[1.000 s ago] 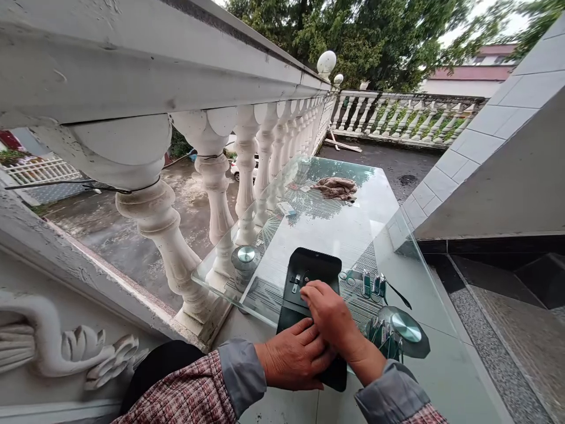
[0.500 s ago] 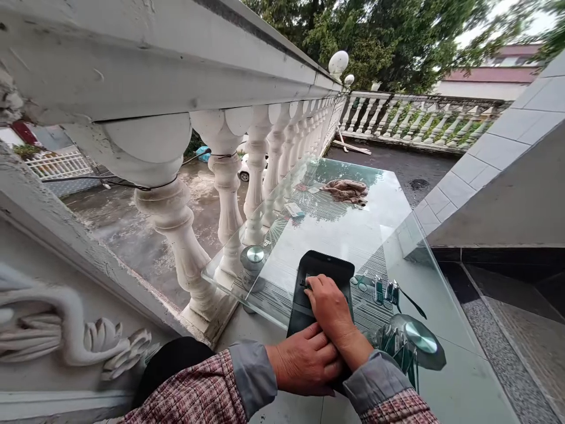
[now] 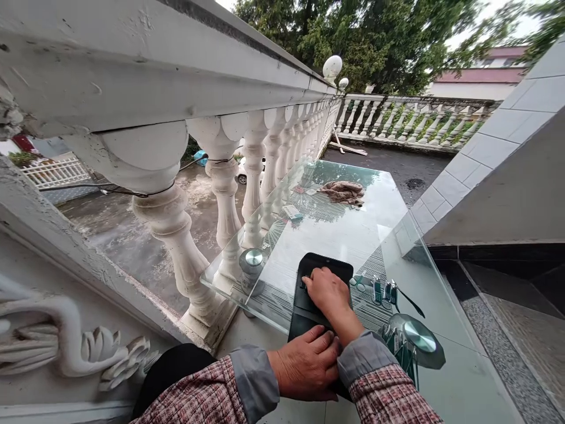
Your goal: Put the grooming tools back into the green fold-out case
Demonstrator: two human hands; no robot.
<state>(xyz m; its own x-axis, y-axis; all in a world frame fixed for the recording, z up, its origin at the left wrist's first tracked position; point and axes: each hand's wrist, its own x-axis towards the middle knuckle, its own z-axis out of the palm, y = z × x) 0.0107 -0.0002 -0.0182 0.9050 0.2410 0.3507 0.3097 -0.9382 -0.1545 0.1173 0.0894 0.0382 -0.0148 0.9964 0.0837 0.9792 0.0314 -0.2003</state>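
Observation:
A black case [image 3: 324, 262] lies unfolded on the glass table, its snap flap at the far end. My right hand [image 3: 329, 294] is over its upper half, fingers bent and pressed together at a small dark piece near the case's left side. What those fingers hold is hidden. Across the near end of the case rests my left hand [image 3: 304, 362], palm down with fingers stretched out. Right of the case are small scissors [image 3: 362, 284], a nail clipper [image 3: 376, 290], more clippers [image 3: 390, 292] and a slim dark tool [image 3: 411, 302].
Several slender metal tools [image 3: 399, 347] stand or lean by a round metal table fitting [image 3: 419, 336]. Farther along the glass table [image 3: 318, 235] are a small box [image 3: 292, 212] and a crumpled brown cloth [image 3: 342, 192]. A white balustrade [image 3: 227, 194] runs along the left.
My right hand has shifted slightly up the case, away from my left hand, so more of the case's middle shows. The camera view has turned a little.

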